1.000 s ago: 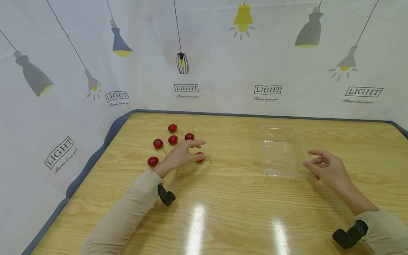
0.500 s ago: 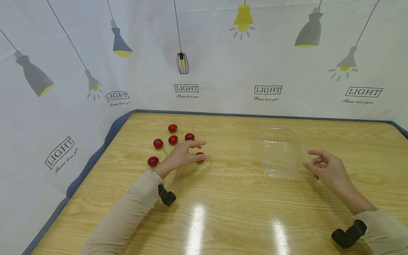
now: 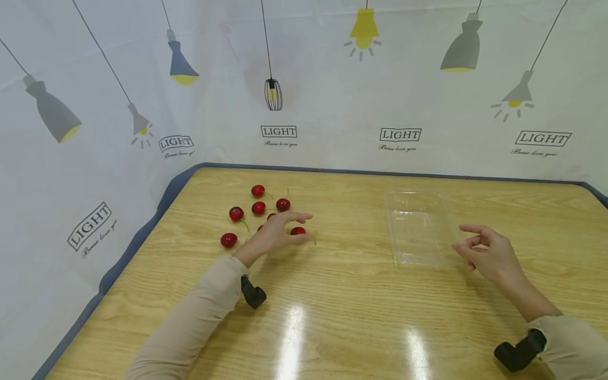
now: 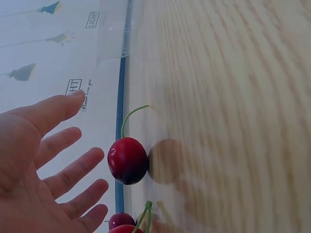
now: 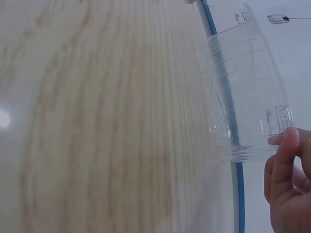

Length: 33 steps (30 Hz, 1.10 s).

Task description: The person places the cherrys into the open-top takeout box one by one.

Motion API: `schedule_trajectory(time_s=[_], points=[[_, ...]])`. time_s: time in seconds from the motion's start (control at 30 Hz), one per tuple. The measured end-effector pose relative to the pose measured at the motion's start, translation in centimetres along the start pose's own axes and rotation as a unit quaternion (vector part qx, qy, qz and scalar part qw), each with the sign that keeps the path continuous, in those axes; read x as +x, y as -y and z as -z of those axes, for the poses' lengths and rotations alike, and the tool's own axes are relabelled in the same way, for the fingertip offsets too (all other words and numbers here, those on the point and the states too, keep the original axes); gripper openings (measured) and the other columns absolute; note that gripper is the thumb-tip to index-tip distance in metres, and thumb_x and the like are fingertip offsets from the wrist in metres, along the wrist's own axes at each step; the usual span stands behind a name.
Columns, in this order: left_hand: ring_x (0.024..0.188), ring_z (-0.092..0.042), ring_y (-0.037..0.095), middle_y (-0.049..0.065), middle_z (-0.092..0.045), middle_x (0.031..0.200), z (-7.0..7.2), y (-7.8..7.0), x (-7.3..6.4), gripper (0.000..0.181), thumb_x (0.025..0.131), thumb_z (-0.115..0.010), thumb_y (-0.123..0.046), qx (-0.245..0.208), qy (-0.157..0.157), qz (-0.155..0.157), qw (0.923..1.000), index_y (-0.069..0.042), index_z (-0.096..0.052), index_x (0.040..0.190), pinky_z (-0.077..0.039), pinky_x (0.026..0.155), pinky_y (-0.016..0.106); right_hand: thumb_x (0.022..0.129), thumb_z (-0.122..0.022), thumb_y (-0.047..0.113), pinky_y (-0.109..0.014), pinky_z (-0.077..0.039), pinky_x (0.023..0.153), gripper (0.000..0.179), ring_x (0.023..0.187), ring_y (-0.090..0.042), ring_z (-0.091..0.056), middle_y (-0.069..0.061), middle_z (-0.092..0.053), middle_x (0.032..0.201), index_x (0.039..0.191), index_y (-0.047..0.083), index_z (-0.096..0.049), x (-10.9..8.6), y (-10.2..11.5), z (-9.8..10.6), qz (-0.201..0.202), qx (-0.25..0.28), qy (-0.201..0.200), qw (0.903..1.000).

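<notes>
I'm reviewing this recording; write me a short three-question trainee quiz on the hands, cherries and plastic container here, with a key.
1. Multiple choice: which thing is the right hand nearest to?
A) a spoon
B) the clear plastic container
C) a knife

2. True or false: the fingers of the left hand are extended, not closed round the cherry in the middle of the left wrist view.

3. Short answer: in the head view, on which side of the clear plastic container do the cherries lie?

Key: 1. B; 2. true; 3. left.
</notes>
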<state>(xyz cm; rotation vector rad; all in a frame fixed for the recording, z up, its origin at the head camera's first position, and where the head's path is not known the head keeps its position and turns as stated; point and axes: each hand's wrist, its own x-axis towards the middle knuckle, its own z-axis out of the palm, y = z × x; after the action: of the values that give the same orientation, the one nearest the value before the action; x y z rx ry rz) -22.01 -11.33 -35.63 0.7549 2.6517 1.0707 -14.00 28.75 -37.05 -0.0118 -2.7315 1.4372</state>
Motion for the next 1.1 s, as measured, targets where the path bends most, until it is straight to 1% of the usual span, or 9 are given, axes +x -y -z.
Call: schedule_trajectory(time_s=[0.17, 0.3, 0.5, 0.83, 1.1], points=[[0.115, -0.043, 0.027, 0.013, -0.053, 0.119, -0.3, 0.1, 0.2, 0.049, 0.081, -0.065, -0.022, 0.003, 0.004, -0.017, 0.9998, -0.009, -0.05, 0.126, -0.036, 0.092, 0.044, 0.087, -0.056, 0.023, -0.029, -0.044, 0.044, 0.055, 0.047, -0.015, -0.051, -0.004, -0.051, 0.078, 0.128, -0.007, -0.035, -0.1, 0.0, 0.0, 0.0, -0.002, 0.003, 1.0], [0.113, -0.044, 0.026, 0.013, -0.054, 0.118, -0.4, 0.2, 0.4, 0.048, 0.081, -0.065, -0.019, 0.002, 0.003, -0.017, 0.9999, -0.01, -0.051, 0.126, -0.037, 0.091, 0.044, 0.088, -0.056, 0.024, -0.029, -0.043, 0.043, 0.055, 0.045, -0.017, -0.05, -0.004, -0.052, 0.077, 0.129, -0.007, -0.035, -0.2, 0.1, 0.0, 0.002, -0.011, 0.005, 0.9999], [0.113, -0.044, 0.027, 0.013, -0.055, 0.117, -0.6, 0.3, 0.7, 0.045, 0.082, -0.065, -0.016, 0.002, 0.002, -0.022, 0.9998, -0.009, -0.052, 0.124, -0.035, 0.092, 0.044, 0.088, -0.056, 0.023, -0.03, -0.042, 0.043, 0.054, 0.043, -0.015, -0.048, -0.002, -0.053, 0.076, 0.128, -0.007, -0.035, -0.2, 0.1, 0.0, 0.009, -0.011, 0.007, 0.9999], [0.112, -0.046, 0.026, 0.011, -0.056, 0.116, -0.7, 0.4, 1.0, 0.042, 0.081, -0.065, -0.015, -0.006, 0.007, -0.02, 0.9998, -0.006, -0.055, 0.121, -0.037, 0.091, 0.042, 0.088, -0.055, 0.021, -0.03, -0.044, 0.042, 0.053, 0.044, -0.014, -0.049, -0.003, -0.053, 0.076, 0.127, -0.007, -0.036, -0.1, 0.0, 0.0, 0.011, -0.017, 0.007, 0.9998], [0.111, -0.046, 0.024, 0.009, -0.056, 0.115, -0.9, 0.5, 1.2, 0.041, 0.08, -0.067, -0.016, -0.014, 0.02, -0.007, 0.9997, -0.006, -0.056, 0.118, -0.037, 0.092, 0.04, 0.088, -0.055, 0.02, -0.031, -0.044, 0.042, 0.051, 0.044, -0.015, -0.049, -0.005, -0.052, 0.074, 0.127, -0.007, -0.036, -0.1, 0.0, 0.0, 0.018, -0.019, 0.004, 0.9996]])
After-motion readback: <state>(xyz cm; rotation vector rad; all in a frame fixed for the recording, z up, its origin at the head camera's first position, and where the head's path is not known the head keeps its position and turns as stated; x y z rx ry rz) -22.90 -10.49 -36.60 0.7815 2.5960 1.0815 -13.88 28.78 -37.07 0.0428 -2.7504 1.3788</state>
